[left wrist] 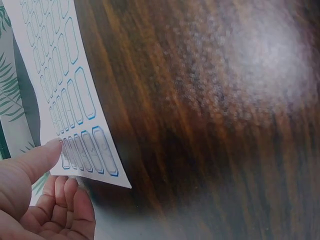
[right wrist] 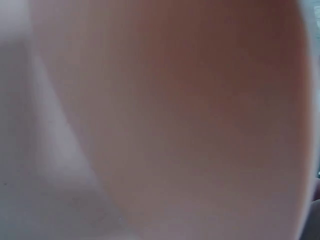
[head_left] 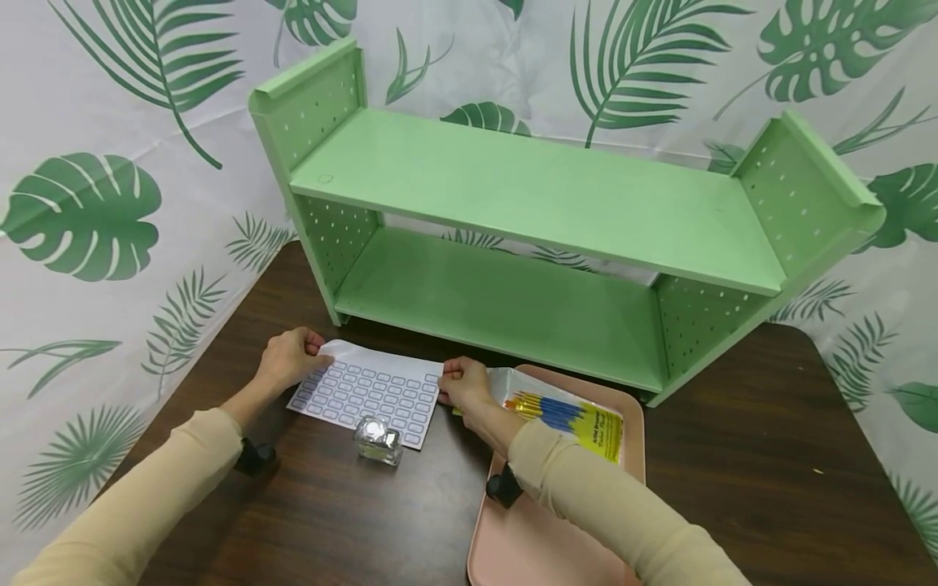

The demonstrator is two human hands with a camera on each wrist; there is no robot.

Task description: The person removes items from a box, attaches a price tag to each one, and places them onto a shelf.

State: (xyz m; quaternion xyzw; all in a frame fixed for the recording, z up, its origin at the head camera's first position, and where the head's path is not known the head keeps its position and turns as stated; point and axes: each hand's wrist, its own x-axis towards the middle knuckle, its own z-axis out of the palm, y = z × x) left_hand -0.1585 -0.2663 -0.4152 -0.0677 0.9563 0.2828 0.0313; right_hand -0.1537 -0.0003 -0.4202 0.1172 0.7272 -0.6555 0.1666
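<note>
A white sheet of labels (head_left: 377, 391), printed with rows of small blue-outlined boxes, is stretched between both hands. My left hand (head_left: 290, 358) pinches its left edge; the left wrist view shows the thumb (left wrist: 42, 162) on the printed face and curled fingers (left wrist: 60, 200) behind. At the right edge, my right hand (head_left: 466, 388) grips the sheet between thumb and fingers. A small clear, shiny block-like object (head_left: 378, 440) stands at the sheet's front edge, overlapping it in the head view. Blurred, close surfaces fill the right wrist view, hiding the right fingers' work.
Right of the sheet lies a pink tray (head_left: 542, 537) bearing a pack of artist brushes (head_left: 564, 415) with blue handles and a yellow label. Behind them a green two-tier shelf (head_left: 513, 187) stands on the dark wooden table (head_left: 740, 480). Leaf-patterned cloth (head_left: 95, 325) hangs around the table.
</note>
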